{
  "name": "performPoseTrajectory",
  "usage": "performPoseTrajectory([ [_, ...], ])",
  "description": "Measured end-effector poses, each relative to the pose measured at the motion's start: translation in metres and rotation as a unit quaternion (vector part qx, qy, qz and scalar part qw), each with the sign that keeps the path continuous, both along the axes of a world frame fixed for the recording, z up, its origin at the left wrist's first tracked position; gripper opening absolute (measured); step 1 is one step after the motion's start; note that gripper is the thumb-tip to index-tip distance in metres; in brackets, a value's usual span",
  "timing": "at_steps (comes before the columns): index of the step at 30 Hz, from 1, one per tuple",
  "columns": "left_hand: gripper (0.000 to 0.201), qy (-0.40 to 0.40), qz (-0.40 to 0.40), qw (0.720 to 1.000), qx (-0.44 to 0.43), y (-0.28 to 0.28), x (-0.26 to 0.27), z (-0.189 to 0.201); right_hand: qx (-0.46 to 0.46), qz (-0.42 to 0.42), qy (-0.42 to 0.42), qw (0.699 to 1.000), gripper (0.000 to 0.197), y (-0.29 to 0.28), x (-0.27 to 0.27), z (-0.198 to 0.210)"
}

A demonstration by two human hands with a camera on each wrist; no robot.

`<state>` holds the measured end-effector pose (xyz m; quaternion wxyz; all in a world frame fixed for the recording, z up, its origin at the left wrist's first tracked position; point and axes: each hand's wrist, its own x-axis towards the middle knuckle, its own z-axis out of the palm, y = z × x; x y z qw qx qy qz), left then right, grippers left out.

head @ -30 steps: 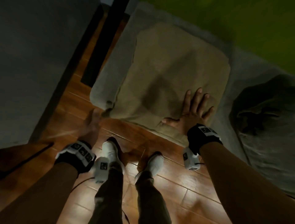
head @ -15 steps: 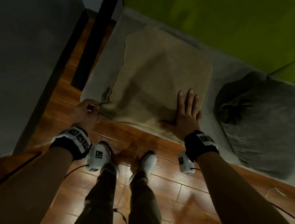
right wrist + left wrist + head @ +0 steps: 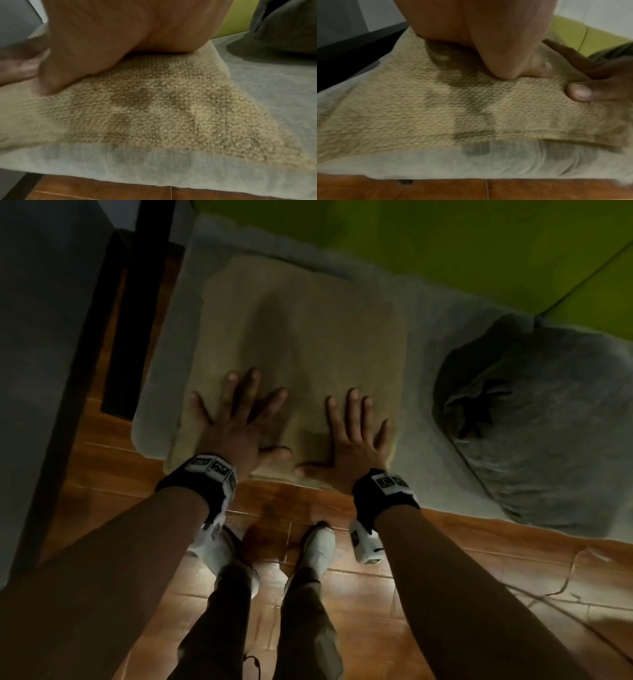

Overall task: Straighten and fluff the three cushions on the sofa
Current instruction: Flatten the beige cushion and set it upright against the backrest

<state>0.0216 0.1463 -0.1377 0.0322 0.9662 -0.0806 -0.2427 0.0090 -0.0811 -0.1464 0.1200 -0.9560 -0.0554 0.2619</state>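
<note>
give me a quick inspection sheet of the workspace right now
surface: grey-covered sofa seat, bare cover showing around the cushion
job's things: tan textured cushion lying flat near the seat's front edge; dark grey cushion to its right, rumpled; third cushion not seen
clutter: nothing seen
grippers: left hand and right hand both flat on the tan cushion's front part, fingers spread and straight, gripping nothing
cables: thin dark cord hanging by the legs; thin cable on the floor at right
surroundings: reddish wood-look floor, green sofa back, dark furniture edge at left
</note>
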Motion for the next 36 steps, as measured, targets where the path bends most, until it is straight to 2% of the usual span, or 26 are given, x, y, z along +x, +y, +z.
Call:
performPoseTrajectory([
  [3,0.103,0.04,-0.029,0.998,0.041,0.008,0.004,-0.005,-0.01,0.016,0.003,1.0,0.143,-0.007,0.001,-0.01],
  [8,0.108,0.06,-0.03,0.995,0.069,0.003,0.008,-0.008,-0.022,-0.037,0.03,0.999,0.146,-0.039,-0.03,-0.032],
  [11,0.107,0.055,-0.026,0.996,0.065,0.0,0.005,-0.006,0.025,-0.014,0.021,0.999,0.145,-0.064,-0.047,-0.022],
  [13,0.111,0.054,-0.025,0.997,0.058,-0.001,0.003,-0.003,0.079,-0.04,0.068,0.994,0.144,-0.079,-0.057,-0.01],
  [15,0.116,0.043,-0.021,0.998,0.037,0.003,-0.002,0.0,0.171,-0.125,0.169,0.963,0.137,-0.092,-0.07,-0.004],
  [17,0.121,0.015,-0.016,1.0,-0.003,0.012,-0.01,0.004,0.241,-0.219,0.21,0.922,0.112,-0.099,-0.083,0.001],
  [18,0.124,-0.003,-0.011,0.999,-0.042,0.018,-0.014,0.009,0.27,-0.289,0.203,0.896,0.094,-0.101,-0.086,0.003],
  [20,0.122,-0.032,0.01,0.994,-0.103,0.033,-0.024,0.015,0.323,-0.434,0.172,0.823,0.064,-0.105,-0.092,0.006],
  [21,0.114,-0.035,0.052,0.991,-0.122,0.044,-0.031,0.012,0.339,-0.482,0.158,0.792,0.052,-0.106,-0.093,0.007],
  [22,0.102,-0.027,0.103,0.986,-0.131,0.054,-0.038,0.011,0.342,-0.507,0.148,0.777,0.042,-0.106,-0.092,0.009],
  [25,0.07,-0.001,0.23,0.971,-0.07,0.082,-0.055,-0.008,0.32,-0.503,0.17,0.784,0.016,-0.099,-0.086,0.016],
  [26,0.06,0.003,0.266,0.962,-0.067,0.088,-0.057,-0.012,0.317,-0.498,0.171,0.788,0.015,-0.096,-0.083,0.018],
  [28,0.045,0.035,0.376,0.917,-0.132,0.086,-0.053,-0.01,0.323,-0.505,0.153,0.786,0.017,-0.092,-0.077,0.023],
  [30,0.04,0.074,0.437,0.876,-0.189,0.084,-0.046,-0.002,0.334,-0.506,0.126,0.785,0.021,-0.092,-0.075,0.027],
  [31,0.04,0.091,0.438,0.868,-0.215,0.087,-0.046,-0.001,0.323,-0.489,0.111,0.803,0.02,-0.094,-0.075,0.026],
  [33,0.04,0.107,0.428,0.86,-0.257,0.091,-0.043,0.003,0.262,-0.433,0.088,0.858,0.016,-0.1,-0.075,0.027],
  [34,0.037,0.104,0.454,0.842,-0.273,0.092,-0.042,0.01,0.23,-0.414,0.077,0.877,0.015,-0.105,-0.076,0.028],
  [36,0.033,0.066,0.511,0.81,-0.279,0.096,-0.043,0.024,0.188,-0.4,0.051,0.895,0.016,-0.115,-0.076,0.03],
])
